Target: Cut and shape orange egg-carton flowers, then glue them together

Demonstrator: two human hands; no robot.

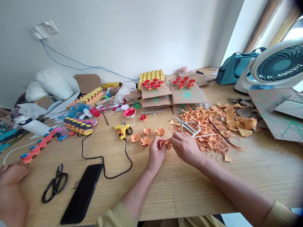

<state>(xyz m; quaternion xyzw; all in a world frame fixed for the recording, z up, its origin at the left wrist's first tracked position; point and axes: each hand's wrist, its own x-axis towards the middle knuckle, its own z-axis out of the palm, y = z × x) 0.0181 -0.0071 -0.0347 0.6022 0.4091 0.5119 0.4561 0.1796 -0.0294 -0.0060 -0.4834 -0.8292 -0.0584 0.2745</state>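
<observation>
Left hand (157, 153) and right hand (186, 148) pinch 1 orange flower (168, 146), fingers nearly closed. Between its 9 and 11 o'clock sit 4 loose blooms (145, 141); scissors (186, 124) lie at 2.

The orange petal piece (166, 145) is held just below and right of the frame's middle, pinched from both sides. It's small and matt, with rounded, curving lobes showing in between. The rest is covered, so I can't make out its full shape from here.

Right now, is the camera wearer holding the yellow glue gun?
No, the glue gun lies on the table; the left hand and right hand hold an orange piece.
</observation>
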